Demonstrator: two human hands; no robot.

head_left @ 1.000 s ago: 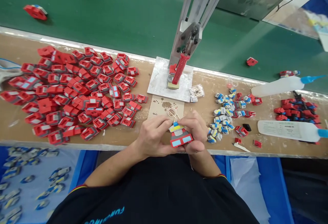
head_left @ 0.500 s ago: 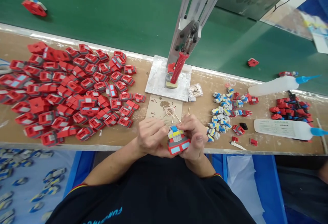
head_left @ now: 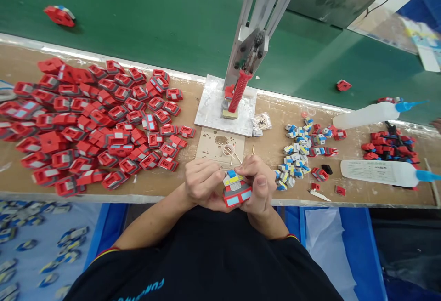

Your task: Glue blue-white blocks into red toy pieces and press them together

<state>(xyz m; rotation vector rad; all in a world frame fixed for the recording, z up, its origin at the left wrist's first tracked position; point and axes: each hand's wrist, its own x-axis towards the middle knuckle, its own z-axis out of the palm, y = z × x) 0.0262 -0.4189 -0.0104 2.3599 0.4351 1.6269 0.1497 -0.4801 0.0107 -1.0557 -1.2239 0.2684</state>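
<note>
Between my two hands, close to my chest, is a red and grey toy vehicle part [head_left: 237, 193] with light blue windows and a yellow, white and blue piece on its top. My left hand [head_left: 204, 184] is closed around its left side. On its other side my right hand [head_left: 258, 184] grips it, thumb bent against it; a thin wooden stick [head_left: 253, 149] shows just beyond those fingers. Past my hands, a small round dish [head_left: 228, 150] with cotton swabs lies on a stained cardboard sheet [head_left: 205, 142].
A hand press with a red handle [head_left: 240, 92] stands on a metal plate [head_left: 206, 112]. Many red toy shells [head_left: 99, 115] are heaped at left. Small white-blue pieces [head_left: 296, 154] and two plastic bottles [head_left: 379, 172] lie at right. A green conveyor belt [head_left: 138, 20] runs behind.
The toy part and both hands have shifted very slightly, the hold unchanged. On the green belt, the red pieces have moved to the right.
</note>
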